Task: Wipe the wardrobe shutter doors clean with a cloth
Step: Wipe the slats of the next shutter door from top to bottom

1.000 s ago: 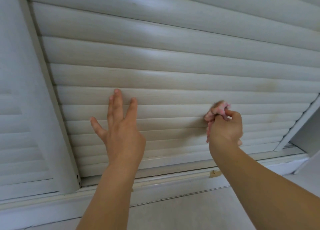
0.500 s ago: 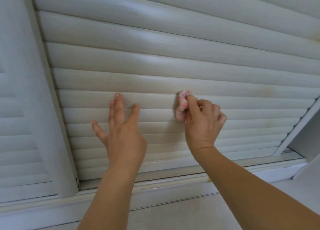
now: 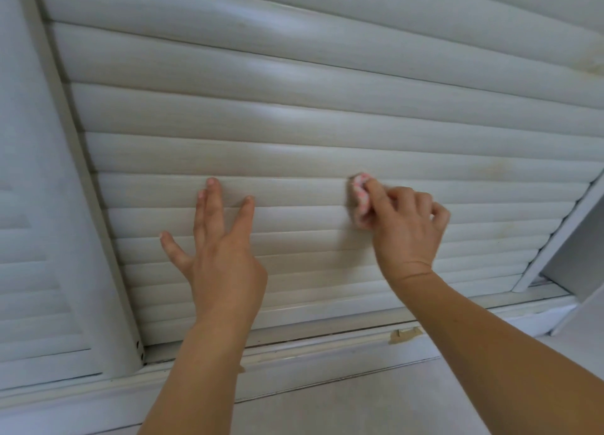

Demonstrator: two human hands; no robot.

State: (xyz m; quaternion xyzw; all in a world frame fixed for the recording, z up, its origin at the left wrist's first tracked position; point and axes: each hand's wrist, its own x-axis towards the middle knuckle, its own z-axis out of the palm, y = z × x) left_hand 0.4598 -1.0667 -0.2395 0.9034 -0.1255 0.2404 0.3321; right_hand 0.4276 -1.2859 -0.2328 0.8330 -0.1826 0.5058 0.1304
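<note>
Since the earlier frame, the right hand and its cloth have shifted rightward along the slats, from just beside the left hand to a position well apart from it. Fingers of the right hand are curled round the bunched pink-and-white cloth, pressing it against a slat of the white shutter door, to the right of the door's middle. The cloth appears slightly blurred.

Left hand: unchanged in position, laid flat against the slats with fingers straight and spread, holding nothing.

A faint brownish stain shows on a slat up and to the right of the cloth. A second shutter door stands at the left. Below the doors run the bottom track and the pale floor.
</note>
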